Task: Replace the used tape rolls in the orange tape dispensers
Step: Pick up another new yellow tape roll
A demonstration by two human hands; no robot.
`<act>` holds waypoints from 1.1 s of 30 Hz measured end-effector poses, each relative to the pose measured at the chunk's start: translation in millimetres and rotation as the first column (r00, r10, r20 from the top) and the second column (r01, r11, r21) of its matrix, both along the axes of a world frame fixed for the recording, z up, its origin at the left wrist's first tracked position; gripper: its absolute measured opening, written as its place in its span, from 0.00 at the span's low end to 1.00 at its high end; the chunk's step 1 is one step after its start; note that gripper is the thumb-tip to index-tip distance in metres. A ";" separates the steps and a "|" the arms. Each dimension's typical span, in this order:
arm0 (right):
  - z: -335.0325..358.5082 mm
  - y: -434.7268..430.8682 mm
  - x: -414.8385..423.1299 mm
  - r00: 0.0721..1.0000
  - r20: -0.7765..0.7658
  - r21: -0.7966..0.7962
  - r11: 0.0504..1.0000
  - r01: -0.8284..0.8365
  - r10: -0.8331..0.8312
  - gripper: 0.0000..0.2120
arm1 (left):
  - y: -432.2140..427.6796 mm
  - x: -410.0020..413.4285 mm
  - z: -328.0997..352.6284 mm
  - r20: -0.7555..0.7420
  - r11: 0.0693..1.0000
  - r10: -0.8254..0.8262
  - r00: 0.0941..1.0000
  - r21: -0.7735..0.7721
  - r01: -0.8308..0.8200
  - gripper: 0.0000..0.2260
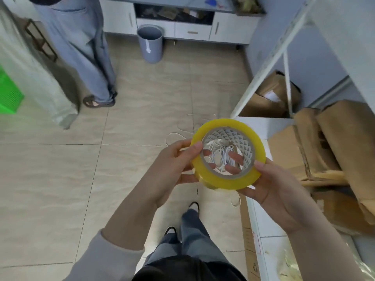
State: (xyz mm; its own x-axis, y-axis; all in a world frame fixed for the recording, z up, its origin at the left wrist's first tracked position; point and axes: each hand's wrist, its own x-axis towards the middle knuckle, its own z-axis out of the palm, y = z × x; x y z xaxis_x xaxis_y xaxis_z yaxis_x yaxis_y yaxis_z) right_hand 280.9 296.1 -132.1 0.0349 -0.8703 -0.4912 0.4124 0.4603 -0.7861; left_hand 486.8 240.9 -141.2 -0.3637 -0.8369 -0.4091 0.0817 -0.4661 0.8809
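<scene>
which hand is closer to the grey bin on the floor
Left. The left hand grips the yellow tape roll's left edge, nearer the grey bin; the right hand is lower right.

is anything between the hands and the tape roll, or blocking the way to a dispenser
Nothing between them: the left hand and right hand already grip the yellow tape roll. No orange dispenser is in view, so that path can't be judged.

Grey bin (pixel 150 44) stood on tiled floor (pixel 60 169) just in front of white cabinet (pixel 182 27). Green crate (pixel 8 92) sat at floor's left edge; a 2nd person's legs (pixel 81 49) were nearby. Cardboard boxes (pixel 334 142) were piled on white shelving (pixel 263 126), right side.
</scene>
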 end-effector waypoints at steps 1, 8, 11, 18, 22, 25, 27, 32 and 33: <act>-1.1 -12.8 0.1 1.000 -0.004 0.006 1.000 -0.016 0.016 0.21 | -9.6 1.0 -1.7 -0.007 1.000 0.012 1.000 0.001 -0.012 0.15; 4.6 -96.8 -28.5 0.999 -0.021 -0.060 0.997 -0.041 0.040 0.21 | -93.2 -25.1 4.5 -0.047 0.999 0.006 0.999 -0.037 -0.007 0.21; 9.5 -130.8 -45.7 0.999 -0.013 -0.089 0.995 -0.034 0.033 0.21 | -130.9 -41.6 13.7 -0.051 0.998 -0.016 0.999 -0.060 0.013 0.23; 10.4 -203.6 -67.7 0.998 -0.011 -0.063 0.996 -0.056 0.056 0.22 | -198.0 -62.9 12.9 -0.060 0.999 0.002 0.998 -0.034 -0.004 0.23; 9.0 -233.7 -74.5 1.000 0.001 -0.080 0.996 -0.027 0.027 0.23 | -237.6 -72.0 11.0 -0.056 0.999 -0.030 0.998 -0.020 0.029 0.21; 9.1 -255.8 -82.7 0.999 -0.010 -0.086 0.996 0.031 -0.032 0.23 | -274.5 -83.2 13.8 -0.061 0.995 -0.101 0.993 -0.032 0.099 0.23; 14.0 -270.4 -88.9 0.997 -0.004 -0.103 0.991 0.080 -0.081 0.22 | -301.5 -92.7 17.3 -0.068 0.987 -0.153 0.986 -0.053 0.149 0.23; 36.4 -301.1 -98.1 0.958 -0.012 -0.226 0.934 0.277 -0.287 0.24 | -374.7 -125.7 38.4 -0.124 0.928 -0.370 0.921 -0.105 0.359 0.23; 42.1 -304.3 -97.9 0.943 -0.006 -0.248 0.914 0.320 -0.332 0.27 | -383.3 -132.2 43.6 -0.153 0.919 -0.391 0.907 -0.105 0.379 0.23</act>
State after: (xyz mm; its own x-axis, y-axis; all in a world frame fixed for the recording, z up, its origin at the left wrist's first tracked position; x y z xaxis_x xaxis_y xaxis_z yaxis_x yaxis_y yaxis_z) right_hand 183.0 -8.2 -90.0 -0.2886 -0.9213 -0.2605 0.4676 0.1018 -0.8780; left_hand 354.7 -142.4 -97.6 -0.7217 -0.6424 -0.2580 0.0581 -0.4276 0.9021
